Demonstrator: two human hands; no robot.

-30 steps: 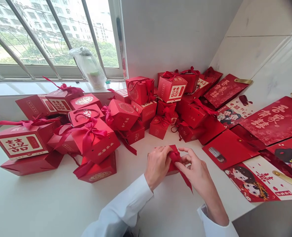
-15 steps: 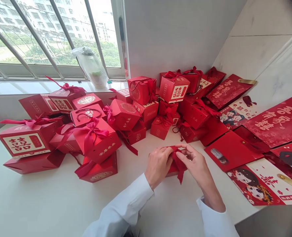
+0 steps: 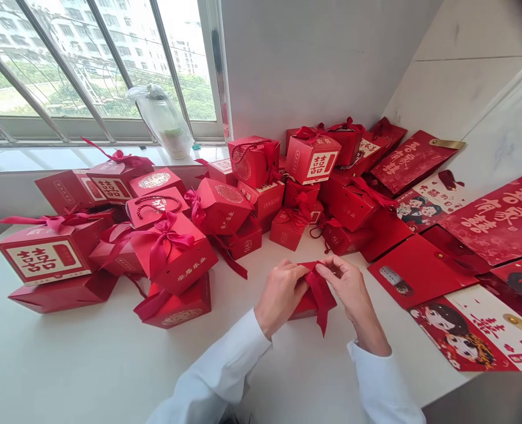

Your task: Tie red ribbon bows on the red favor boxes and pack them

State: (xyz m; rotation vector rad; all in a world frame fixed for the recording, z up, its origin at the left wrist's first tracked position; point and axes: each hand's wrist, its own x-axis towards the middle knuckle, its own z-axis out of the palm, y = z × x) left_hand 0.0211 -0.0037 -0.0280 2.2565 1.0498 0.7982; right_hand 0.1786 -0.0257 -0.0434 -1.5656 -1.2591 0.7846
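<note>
A small red gift box (image 3: 303,304) sits on the white table (image 3: 88,359) just in front of me. A red ribbon (image 3: 321,294) crosses its top and hangs down its near side. My left hand (image 3: 281,294) curls over the left of the box and pinches the ribbon at the top. My right hand (image 3: 348,285) pinches the ribbon from the right, its fingertips meeting the left hand's above the box. Both wrists wear white sleeves.
A heap of red gift boxes (image 3: 172,259) with bows fills the table's left and back. Flat red envelopes and cards (image 3: 419,271) lie along the right by the tiled wall. A plastic-wrapped pot (image 3: 166,121) stands on the window sill.
My right hand has drawn in closer to the left hand over the box. The ribbon's long tail, stretched toward me a second ago, now hangs short down the box's front.
</note>
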